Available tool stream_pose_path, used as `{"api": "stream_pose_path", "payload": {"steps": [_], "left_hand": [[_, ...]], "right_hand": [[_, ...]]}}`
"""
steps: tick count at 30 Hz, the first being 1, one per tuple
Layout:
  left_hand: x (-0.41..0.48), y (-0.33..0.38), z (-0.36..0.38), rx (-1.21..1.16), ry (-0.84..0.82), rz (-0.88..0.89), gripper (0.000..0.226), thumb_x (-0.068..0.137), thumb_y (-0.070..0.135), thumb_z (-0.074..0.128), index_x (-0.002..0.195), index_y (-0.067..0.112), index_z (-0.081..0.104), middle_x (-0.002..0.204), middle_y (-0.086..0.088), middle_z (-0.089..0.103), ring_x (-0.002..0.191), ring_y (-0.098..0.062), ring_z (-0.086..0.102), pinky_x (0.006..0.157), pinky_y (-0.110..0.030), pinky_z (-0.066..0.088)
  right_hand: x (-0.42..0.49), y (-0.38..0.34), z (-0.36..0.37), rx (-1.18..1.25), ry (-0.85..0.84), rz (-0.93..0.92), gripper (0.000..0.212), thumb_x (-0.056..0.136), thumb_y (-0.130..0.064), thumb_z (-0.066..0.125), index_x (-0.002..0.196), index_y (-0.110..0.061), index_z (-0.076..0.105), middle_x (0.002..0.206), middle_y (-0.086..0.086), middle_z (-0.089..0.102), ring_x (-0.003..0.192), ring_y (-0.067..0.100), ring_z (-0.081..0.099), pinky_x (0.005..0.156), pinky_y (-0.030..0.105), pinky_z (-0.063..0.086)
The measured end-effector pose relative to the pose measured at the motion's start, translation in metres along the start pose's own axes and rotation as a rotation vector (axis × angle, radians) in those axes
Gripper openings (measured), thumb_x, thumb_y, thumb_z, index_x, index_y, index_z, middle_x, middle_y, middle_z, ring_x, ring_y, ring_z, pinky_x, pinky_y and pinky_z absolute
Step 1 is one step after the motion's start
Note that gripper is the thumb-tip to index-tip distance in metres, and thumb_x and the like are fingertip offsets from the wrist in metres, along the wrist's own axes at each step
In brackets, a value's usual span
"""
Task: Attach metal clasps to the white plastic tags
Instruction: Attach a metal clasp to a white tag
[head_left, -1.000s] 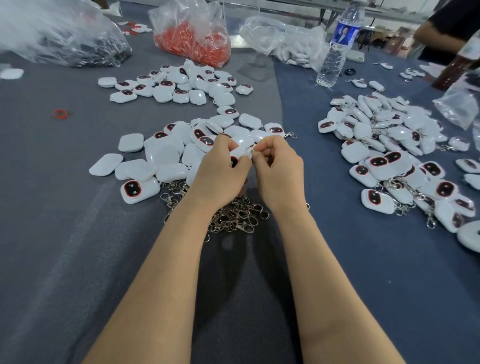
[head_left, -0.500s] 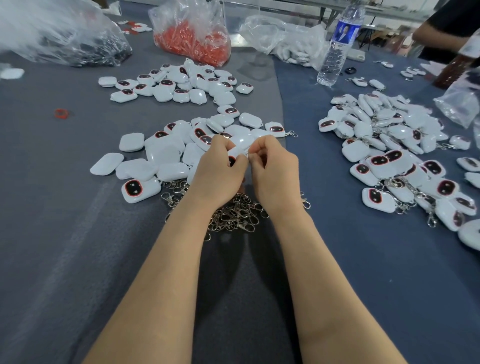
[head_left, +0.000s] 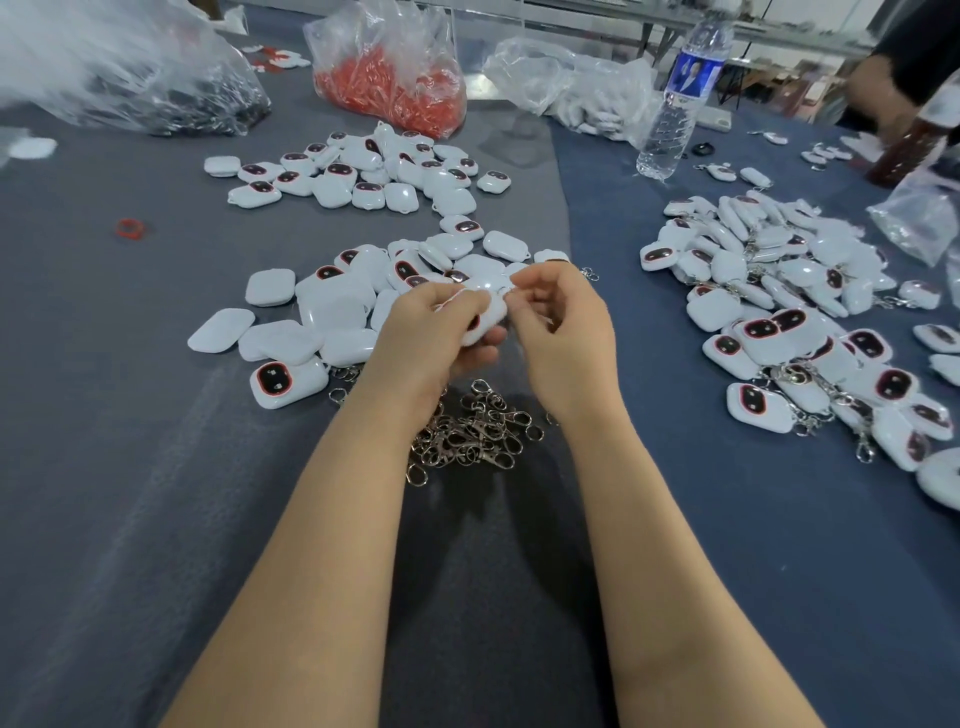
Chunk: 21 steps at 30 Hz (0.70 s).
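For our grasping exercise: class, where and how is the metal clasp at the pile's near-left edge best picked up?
Pinch the clasp by its oval loop, coming from the near left: that end juts clear of the clasp pile onto bare cloth, while its other end seems tangled among neighbours.

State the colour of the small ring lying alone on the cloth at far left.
The ring is red; head view shows it.
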<state>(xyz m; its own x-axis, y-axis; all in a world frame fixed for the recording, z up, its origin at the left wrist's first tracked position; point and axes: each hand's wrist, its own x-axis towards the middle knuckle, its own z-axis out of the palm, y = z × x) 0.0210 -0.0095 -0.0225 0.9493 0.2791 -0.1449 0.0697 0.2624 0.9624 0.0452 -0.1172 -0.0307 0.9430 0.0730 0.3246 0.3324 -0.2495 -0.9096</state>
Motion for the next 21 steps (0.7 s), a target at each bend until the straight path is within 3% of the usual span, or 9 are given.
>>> {"api": "stream_pose_path", "payload": {"steps": [3,6,13,15,18,21], "left_hand": [[0.001,0.005,-0.003,-0.248,-0.044,-0.13,0.01,0.093,0.009,0.054,0.086,0.007,0.061,0.057,0.002,0.065,0.051,-0.004,0.061,0.043,-0.012,0.046],[0.001,0.006,-0.005,-0.396,-0.089,-0.197,0.013,0.094,0.008,0.052,0.088,0.004,0.062,0.058,0.001,0.064,0.05,-0.004,0.059,0.042,-0.011,0.046],[0.002,0.004,-0.002,-0.431,-0.164,-0.239,0.014,0.094,0.008,0.047,0.091,0.004,0.06,0.06,0.001,0.058,0.043,-0.002,0.046,0.036,-0.009,0.038],[0.003,0.002,-0.001,-0.277,-0.084,-0.145,0.011,0.093,0.007,0.049,0.087,0.006,0.059,0.062,0.002,0.057,0.043,-0.002,0.044,0.038,-0.012,0.037],[0.004,-0.002,-0.003,0.281,0.116,0.177,0.007,0.09,0.014,0.054,0.097,0.013,0.054,0.071,0.005,0.054,0.051,-0.003,0.049,0.049,-0.018,0.043],[0.001,-0.003,-0.007,0.668,0.141,0.484,0.011,0.09,0.017,0.055,0.098,0.022,0.049,0.075,0.014,0.051,0.065,0.002,0.051,0.057,-0.011,0.037]], "right_hand": [[0.001,-0.002,0.0,0.138,-0.008,0.054,0.012,0.09,-0.007,0.06,0.093,-0.019,0.061,0.082,-0.007,0.063,0.071,-0.003,0.058,0.07,0.01,0.045],[0.001,-0.003,0.002,0.122,-0.028,0.055,0.007,0.092,-0.012,0.06,0.094,-0.014,0.066,0.08,-0.011,0.065,0.069,-0.009,0.059,0.067,0.006,0.044],[-0.004,0.001,0.007,-0.142,0.04,-0.089,0.014,0.097,-0.015,0.049,0.085,-0.017,0.055,0.065,-0.011,0.052,0.058,0.0,0.044,0.057,0.01,0.036],[-0.004,0.004,0.006,-0.269,0.013,-0.163,0.016,0.099,-0.015,0.045,0.084,-0.016,0.052,0.063,-0.01,0.048,0.059,0.007,0.042,0.055,0.015,0.034],[-0.002,0.009,0.006,-0.398,-0.043,-0.225,0.021,0.099,-0.017,0.043,0.083,-0.008,0.054,0.066,0.003,0.054,0.063,0.023,0.045,0.059,0.03,0.035],[-0.002,0.012,0.006,-0.492,-0.1,-0.197,0.02,0.098,-0.018,0.044,0.083,-0.01,0.055,0.07,0.006,0.059,0.065,0.029,0.048,0.063,0.04,0.041]]}}
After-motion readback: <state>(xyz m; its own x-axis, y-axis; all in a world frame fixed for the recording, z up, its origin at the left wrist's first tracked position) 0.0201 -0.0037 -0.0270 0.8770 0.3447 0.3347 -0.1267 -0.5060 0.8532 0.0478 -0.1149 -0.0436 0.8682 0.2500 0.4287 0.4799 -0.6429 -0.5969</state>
